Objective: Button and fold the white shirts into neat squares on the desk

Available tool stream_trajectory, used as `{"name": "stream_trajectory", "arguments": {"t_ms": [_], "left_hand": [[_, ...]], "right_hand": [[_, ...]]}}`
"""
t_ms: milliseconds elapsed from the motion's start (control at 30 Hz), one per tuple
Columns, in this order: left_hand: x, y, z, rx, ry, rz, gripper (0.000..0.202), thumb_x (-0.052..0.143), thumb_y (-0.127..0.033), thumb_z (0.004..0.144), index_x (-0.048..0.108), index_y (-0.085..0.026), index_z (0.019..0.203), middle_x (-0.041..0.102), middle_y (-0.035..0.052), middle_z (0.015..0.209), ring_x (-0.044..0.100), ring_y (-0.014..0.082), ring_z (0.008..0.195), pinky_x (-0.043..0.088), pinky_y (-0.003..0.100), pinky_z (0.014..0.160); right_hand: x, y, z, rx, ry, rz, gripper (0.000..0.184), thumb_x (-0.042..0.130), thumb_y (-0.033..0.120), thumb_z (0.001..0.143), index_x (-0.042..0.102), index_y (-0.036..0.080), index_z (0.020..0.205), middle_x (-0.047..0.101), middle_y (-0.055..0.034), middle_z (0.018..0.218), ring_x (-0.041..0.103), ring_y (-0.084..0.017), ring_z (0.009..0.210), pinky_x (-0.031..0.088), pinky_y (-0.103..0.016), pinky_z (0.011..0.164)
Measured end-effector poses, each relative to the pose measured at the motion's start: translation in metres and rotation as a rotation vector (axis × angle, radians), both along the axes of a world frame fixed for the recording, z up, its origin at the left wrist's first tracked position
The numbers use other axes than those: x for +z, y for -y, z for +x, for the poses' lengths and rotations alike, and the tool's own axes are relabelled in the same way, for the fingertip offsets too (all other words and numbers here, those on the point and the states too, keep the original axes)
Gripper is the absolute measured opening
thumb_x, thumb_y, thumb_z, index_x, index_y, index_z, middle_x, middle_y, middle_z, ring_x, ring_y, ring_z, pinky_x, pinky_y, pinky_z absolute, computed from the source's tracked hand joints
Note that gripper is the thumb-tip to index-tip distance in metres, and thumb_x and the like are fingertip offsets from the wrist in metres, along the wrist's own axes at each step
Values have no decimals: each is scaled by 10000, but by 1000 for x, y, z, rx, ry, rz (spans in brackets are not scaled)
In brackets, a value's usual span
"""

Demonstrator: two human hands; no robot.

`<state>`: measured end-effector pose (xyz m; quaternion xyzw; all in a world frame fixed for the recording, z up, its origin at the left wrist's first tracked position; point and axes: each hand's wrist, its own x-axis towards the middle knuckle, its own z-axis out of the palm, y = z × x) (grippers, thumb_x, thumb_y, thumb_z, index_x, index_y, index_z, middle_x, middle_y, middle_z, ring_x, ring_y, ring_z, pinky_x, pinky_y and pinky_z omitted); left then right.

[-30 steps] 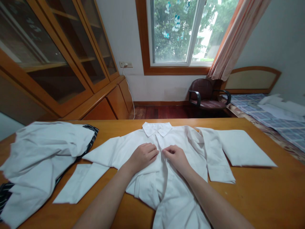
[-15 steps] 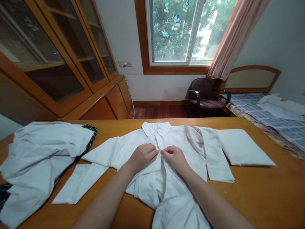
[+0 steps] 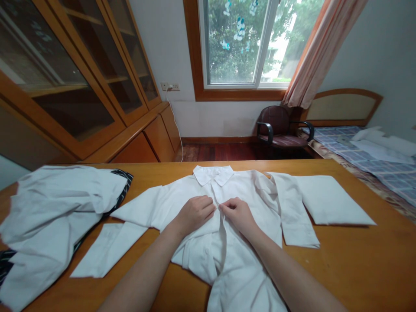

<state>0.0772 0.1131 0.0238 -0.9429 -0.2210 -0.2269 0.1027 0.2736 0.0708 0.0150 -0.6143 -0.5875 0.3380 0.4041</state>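
Note:
A white long-sleeved shirt (image 3: 253,190) lies front side up on the wooden table (image 3: 351,268), its collar (image 3: 212,174) toward the far edge. Above the hands the front is together; below them the two front edges part and the lower fabric is rumpled. My left hand (image 3: 199,213) pinches the front edge at mid-chest. Just beside it, my right hand (image 3: 236,213) pinches the opposite edge with thumb and forefinger. The fingertips of both hands nearly meet over the placket, hiding the button or buttonhole there. A small button (image 3: 207,251) shows lower on the left front.
On the left lies a heap of white clothing (image 3: 61,208) over black patterned fabric (image 3: 123,182). A folded white cloth (image 3: 334,201) rests to the right, partly beside the shirt's sleeve. Beyond the table stand a glass-doored cabinet (image 3: 97,147), an armchair (image 3: 276,123) and a bed (image 3: 364,145).
My left fingertips have drawn very slightly leftward, away from the right ones. The shirt and my right hand are almost unchanged.

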Motion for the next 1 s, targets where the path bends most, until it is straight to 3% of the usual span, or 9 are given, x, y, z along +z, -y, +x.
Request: {"name": "stream_trajectory", "arguments": {"t_ms": [267, 667, 1000], "left_hand": [[-1, 0, -1, -16, 15, -35, 291, 439, -207, 1011, 600, -187, 769, 552, 19, 734, 520, 148, 680, 430, 294, 616], [-1, -2, -3, -16, 14, -43, 260, 470, -219, 1010, 611, -183, 795, 585, 21, 755, 543, 153, 701, 433, 292, 639], [0, -2, -4, -15, 33, -64, 249, 474, -219, 1006, 630, -182, 816, 596, 25, 764, 551, 153, 704, 442, 289, 638]], "right_hand": [[-2, -2, 0, 13, 37, 15, 178, 650, 269, 789, 770, 200, 678, 727, -26, 675, 623, -192, 713, 437, -273, 678], [-2, -1, 3, 112, 100, 109, 423, 510, 343, 917, 617, 203, 532, 621, -1, 566, 549, -166, 679, 385, -270, 710], [-2, -1, 5, 121, -24, 27, 394, 523, 345, 907, 694, 205, 580, 750, -24, 715, 664, -205, 788, 437, -292, 770]]}}
